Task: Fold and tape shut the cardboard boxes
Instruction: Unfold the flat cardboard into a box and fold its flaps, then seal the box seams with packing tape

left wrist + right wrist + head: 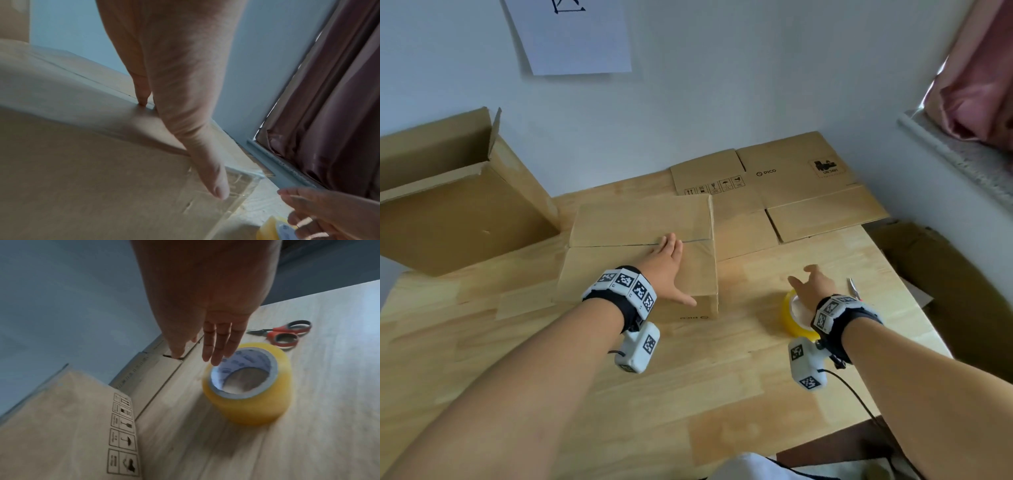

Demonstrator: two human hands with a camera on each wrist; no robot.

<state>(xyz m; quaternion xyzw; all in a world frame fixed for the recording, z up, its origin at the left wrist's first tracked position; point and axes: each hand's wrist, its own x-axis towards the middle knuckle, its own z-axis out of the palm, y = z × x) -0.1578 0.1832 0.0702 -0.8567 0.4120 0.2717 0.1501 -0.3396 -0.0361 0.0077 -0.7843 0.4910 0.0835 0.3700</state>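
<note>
Closed brown box on the wooden table, flaps folded shut

Its two top flaps meet along a middle seam; flattened box blanks lie just behind it, against the wall; a yellow tape roll stands on end to its right, apart from it.

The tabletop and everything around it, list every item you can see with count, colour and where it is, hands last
folded box: one, brown, table centre, flaps closed
open box: one, brown, far left, leaning on the wall
flat boxes: a few, brown, far right of the table; exact count unclear
tape roll: one, yellowish clear, right of the folded box
scissors: one pair, red and grey handles, beyond the tape roll
paper sheet: one, white, on the wall
curtain: one, pink, upper right
table: one, light wood
left hand: flat on the folded box, fingers at its seam
right hand: open, above the tape roll
</note>
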